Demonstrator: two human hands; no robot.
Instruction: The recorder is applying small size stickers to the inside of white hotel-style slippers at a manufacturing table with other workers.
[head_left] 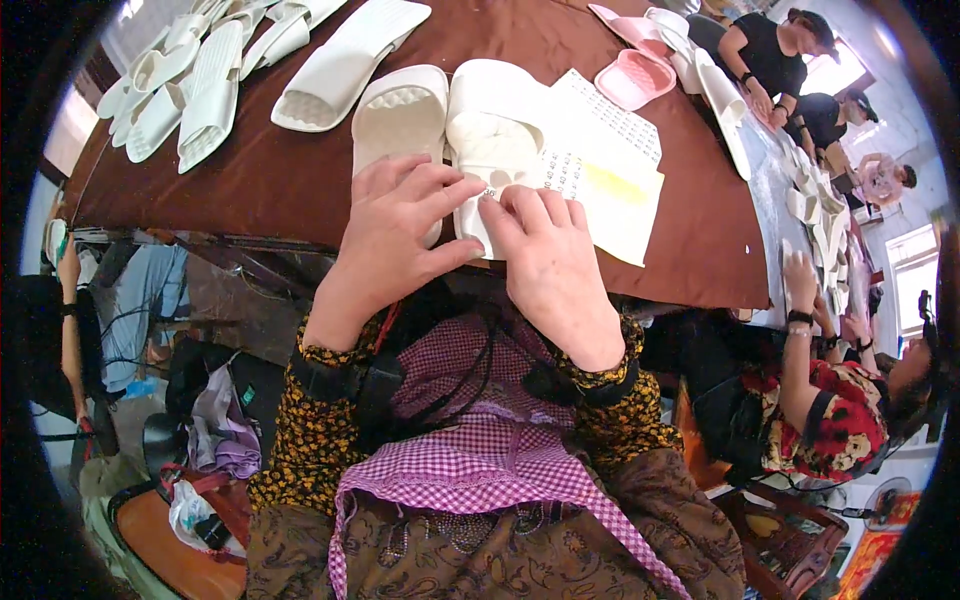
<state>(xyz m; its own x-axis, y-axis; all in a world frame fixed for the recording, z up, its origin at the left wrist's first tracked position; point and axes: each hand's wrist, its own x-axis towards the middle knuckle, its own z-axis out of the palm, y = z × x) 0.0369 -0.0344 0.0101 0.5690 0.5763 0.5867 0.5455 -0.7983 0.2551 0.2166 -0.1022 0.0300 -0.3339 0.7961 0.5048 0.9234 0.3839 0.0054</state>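
A pair of white slide slippers lies at the near table edge, the left slipper [400,110] beside the right slipper [495,125]. My left hand [395,225] rests over the left slipper, thumb and fingers apart, with its index fingertip reaching the right one. On the right slipper's footbed, my right hand [558,270] has thumb and index finger drawn together at a small printed sticker [490,193]. Sheets of printed stickers [610,120] lie just right of the slippers, along with a yellowish backing sheet [625,215]. My fingers partly hide the sticker and the footbed.
More white slippers [345,65] spread over the brown-covered table [270,170] at the far left. Pink slippers [635,78] sit at the far right. Beyond, co-workers [775,55] handle white slippers on another table; a person in a red patterned top [835,415] sits at right.
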